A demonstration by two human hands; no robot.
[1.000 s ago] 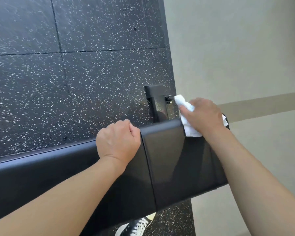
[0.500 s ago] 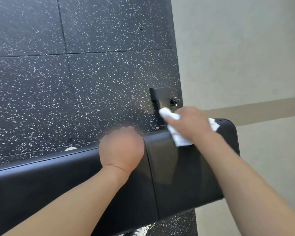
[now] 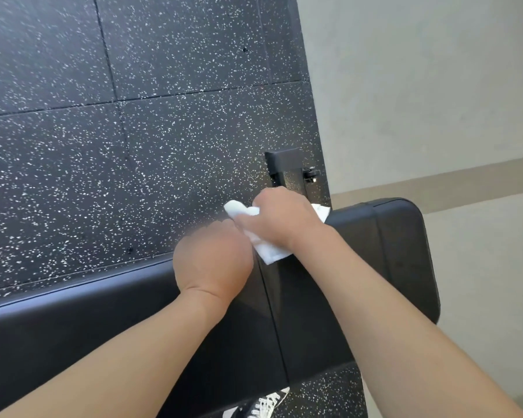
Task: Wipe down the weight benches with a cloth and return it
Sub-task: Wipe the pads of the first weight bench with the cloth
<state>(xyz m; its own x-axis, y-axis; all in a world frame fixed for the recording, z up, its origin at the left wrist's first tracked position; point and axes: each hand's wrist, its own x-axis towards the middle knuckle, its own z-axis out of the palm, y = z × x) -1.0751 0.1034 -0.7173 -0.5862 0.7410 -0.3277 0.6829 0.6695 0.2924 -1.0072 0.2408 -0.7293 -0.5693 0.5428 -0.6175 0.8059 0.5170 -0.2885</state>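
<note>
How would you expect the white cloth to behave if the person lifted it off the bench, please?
The white cloth is probably floppy: it bunches under the right hand and its free corners poke out unevenly. It looks thin, so likely light. On the smooth black bench pad it should slide easily.

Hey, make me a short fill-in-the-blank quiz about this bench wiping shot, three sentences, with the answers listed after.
1. The right hand presses a white ____ against the far edge of the black bench.
2. The left hand grips the bench beside the seam, and it holds ____ cloth.
3. The floor under the bench is black rubber with white ____.

Missing words: cloth; no; specks
</note>
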